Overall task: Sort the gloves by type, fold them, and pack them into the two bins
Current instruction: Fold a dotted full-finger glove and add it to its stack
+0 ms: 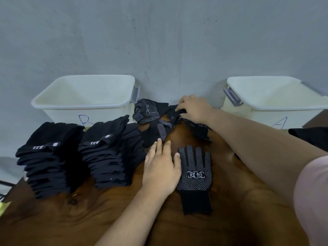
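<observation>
A black glove with white dots point(194, 176) lies flat on the wooden table point(230, 201), fingers pointing away from me. My left hand point(160, 167) rests flat just left of it, fingers straight. Behind it lies a loose heap of dotted gloves point(156, 119). My right hand point(194, 108) reaches into the back of that heap and grips one dark glove with curled fingers. Two tall stacks of folded plain black gloves point(48, 157) point(110, 150) stand at the left. A white bin marked B point(85, 96) stands back left, a white bin marked A point(273, 102) back right.
Both bins stand against a grey wall point(159, 41). A dark object point(308, 137) pokes in at the right edge, in front of bin A. The table's left corner lies near the stacks, with something yellow point(3, 208) just past it.
</observation>
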